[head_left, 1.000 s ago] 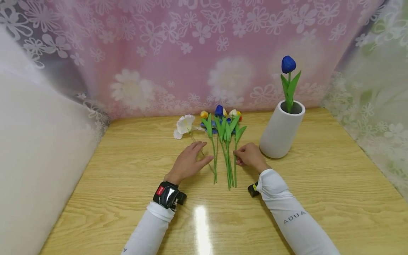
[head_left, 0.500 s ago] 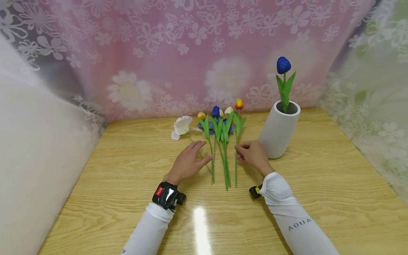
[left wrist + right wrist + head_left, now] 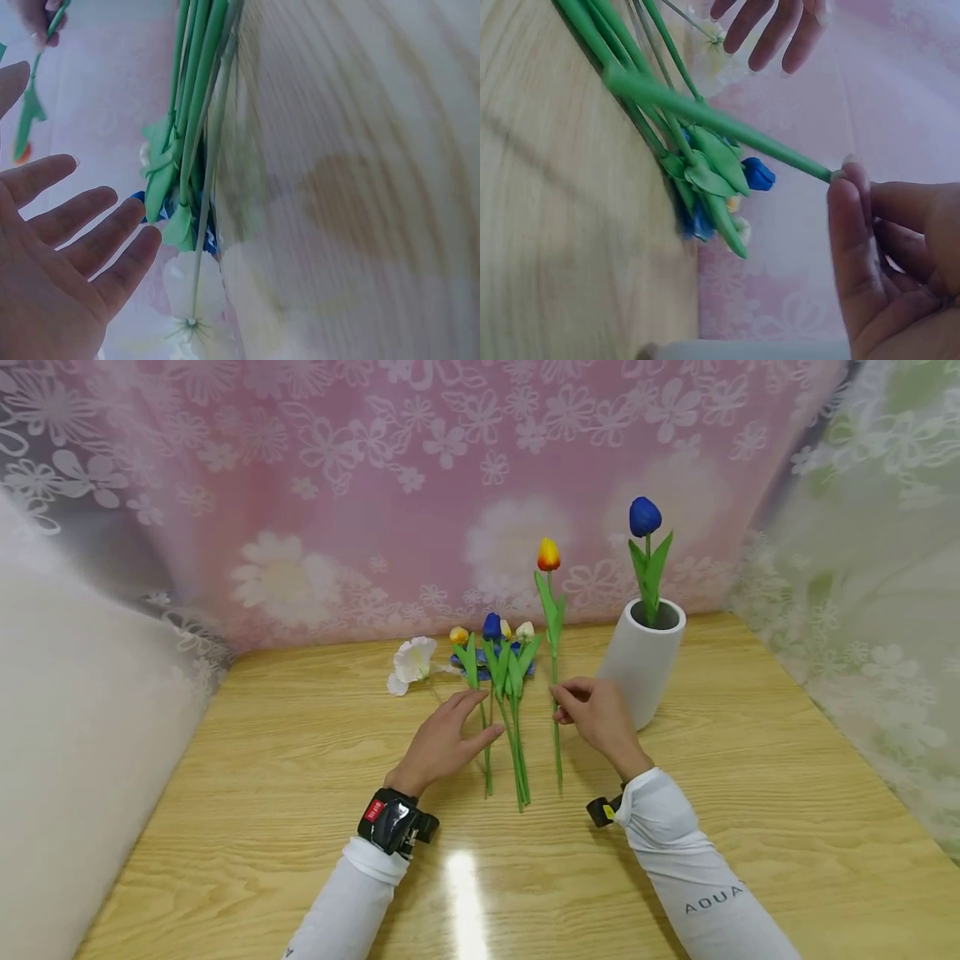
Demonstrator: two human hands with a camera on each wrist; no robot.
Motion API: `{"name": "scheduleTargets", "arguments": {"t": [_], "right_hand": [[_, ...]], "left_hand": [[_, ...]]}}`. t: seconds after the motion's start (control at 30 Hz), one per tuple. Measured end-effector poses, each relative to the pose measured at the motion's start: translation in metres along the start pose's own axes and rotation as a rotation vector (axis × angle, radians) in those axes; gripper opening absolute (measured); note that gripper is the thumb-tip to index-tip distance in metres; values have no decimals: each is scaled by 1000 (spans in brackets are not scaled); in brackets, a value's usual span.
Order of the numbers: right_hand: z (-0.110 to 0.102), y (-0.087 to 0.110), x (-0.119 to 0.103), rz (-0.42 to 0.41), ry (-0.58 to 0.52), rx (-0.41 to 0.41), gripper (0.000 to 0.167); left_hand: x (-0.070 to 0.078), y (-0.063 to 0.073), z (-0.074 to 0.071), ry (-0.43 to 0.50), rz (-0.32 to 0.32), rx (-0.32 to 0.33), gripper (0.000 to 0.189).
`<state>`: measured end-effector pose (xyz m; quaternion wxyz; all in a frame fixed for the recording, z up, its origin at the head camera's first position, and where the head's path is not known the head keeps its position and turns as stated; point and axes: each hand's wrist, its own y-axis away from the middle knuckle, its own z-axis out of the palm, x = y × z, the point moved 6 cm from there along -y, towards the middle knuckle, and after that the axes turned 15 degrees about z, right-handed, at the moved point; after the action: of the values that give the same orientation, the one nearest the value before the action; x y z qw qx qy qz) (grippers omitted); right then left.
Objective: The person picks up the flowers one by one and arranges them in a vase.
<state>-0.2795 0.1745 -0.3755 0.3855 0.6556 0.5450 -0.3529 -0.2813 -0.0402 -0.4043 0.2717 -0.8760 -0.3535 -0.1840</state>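
Note:
Between thumb and fingertips my right hand [image 3: 600, 714] pinches the green stem of an orange-and-yellow tulip [image 3: 549, 555], which stands upright above the table. The right wrist view shows that stem [image 3: 742, 135] slanting away from the fingers. My left hand [image 3: 444, 739], fingers spread, hovers over the stems of the flowers lying on the table and grips nothing. That bunch includes a blue tulip [image 3: 491, 627], a white tulip [image 3: 525, 632], a yellow tulip [image 3: 459, 634] and a large white flower [image 3: 414, 660]. Blue petals partly hide under the leaves.
A white vase [image 3: 643, 668] stands to the right of my right hand, holding one blue tulip [image 3: 645, 517]. Behind the wooden table [image 3: 262, 793] hangs a pink floral curtain [image 3: 337, 527]. A pale wall or cloth [image 3: 82, 710] borders the left side.
My right hand has drawn the orange-and-yellow tulip out from beside the bunch and raised it. My left hand keeps its pose, and the head view has shifted slightly.

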Motion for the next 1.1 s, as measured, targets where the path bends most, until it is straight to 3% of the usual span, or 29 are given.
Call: {"name": "scheduleTargets", "arguments": {"t": [0.17, 0.37, 0.53, 0.9, 1.1], "right_hand": [[-10, 6, -13, -99, -81, 35, 25], [-24, 11, -31, -240, -77, 114, 23], [-38, 13, -45, -297, -52, 170, 23], [-71, 21, -71, -451, -124, 273, 20], [-92, 24, -82, -483, -158, 352, 20]], "left_hand": [[6, -4, 2, 33, 18, -8, 71], [13, -11, 1, 40, 17, -15, 73], [20, -20, 0, 27, 42, -32, 70], [36, -43, -7, 7, 122, -33, 69], [41, -50, -5, 17, 142, -36, 70]]}}
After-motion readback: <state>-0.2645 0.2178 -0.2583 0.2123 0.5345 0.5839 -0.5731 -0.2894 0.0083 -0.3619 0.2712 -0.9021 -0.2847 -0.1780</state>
